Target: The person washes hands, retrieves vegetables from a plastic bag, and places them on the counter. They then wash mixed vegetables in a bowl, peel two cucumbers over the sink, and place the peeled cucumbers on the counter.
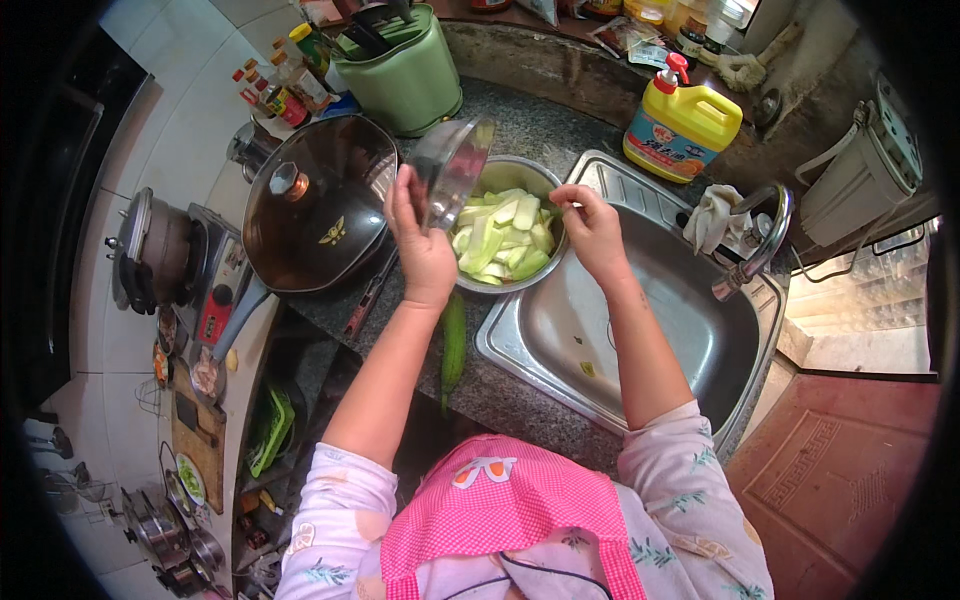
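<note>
My left hand holds a shiny metal bowl tilted steeply on its side. Its rim overhangs the left of a larger stainless-steel basin. Peeled, pale green gourd pieces fill much of that basin. At the basin's right rim is my right hand, fingers curled and thumb close to the index finger; its fingertips are partly hidden. A whole green ridged gourd lies on the granite counter just below the basin.
A steel sink with a faucet adjoins the basin on the right. Behind it stands a yellow detergent jug. Leftward are a glass-lidded wok, a green knife holder, sauce bottles and a pressure cooker.
</note>
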{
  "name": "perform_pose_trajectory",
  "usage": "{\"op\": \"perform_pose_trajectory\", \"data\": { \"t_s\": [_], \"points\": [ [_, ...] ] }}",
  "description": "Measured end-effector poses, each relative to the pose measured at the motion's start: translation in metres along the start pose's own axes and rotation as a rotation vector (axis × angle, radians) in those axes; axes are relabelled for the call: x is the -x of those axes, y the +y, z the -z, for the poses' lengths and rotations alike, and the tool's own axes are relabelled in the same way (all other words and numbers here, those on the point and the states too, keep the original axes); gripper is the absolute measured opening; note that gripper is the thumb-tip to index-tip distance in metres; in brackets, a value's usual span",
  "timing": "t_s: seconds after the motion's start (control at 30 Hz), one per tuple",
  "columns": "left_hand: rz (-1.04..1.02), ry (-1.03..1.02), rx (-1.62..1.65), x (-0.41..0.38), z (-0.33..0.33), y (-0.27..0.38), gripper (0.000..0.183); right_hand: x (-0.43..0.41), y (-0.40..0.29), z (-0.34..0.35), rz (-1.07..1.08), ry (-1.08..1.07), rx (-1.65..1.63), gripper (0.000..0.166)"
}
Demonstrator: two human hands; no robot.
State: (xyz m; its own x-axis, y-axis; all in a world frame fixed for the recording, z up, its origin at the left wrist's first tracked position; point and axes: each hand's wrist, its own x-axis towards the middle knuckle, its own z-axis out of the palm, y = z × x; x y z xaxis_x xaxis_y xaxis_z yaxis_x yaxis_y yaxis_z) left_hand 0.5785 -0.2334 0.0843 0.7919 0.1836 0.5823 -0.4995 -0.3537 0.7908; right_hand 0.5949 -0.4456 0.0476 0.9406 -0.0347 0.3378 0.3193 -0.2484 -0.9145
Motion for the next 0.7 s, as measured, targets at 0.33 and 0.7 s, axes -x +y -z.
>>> {"op": "perform_pose_trajectory", "data": {
  "t_s": [0.33,0.7],
  "points": [
    [0.622,0.137,0.707,0.009,0.021,0.02,0.083,0.016,-0.004,0.007,-0.099,-0.003,-0.167,0.015],
    [0.709,0.22,0.834,0.025,0.072,0.057,0.068,0.029,0.016,-0.007,-0.712,-0.075,-0.237,0.052]
  ]
}}
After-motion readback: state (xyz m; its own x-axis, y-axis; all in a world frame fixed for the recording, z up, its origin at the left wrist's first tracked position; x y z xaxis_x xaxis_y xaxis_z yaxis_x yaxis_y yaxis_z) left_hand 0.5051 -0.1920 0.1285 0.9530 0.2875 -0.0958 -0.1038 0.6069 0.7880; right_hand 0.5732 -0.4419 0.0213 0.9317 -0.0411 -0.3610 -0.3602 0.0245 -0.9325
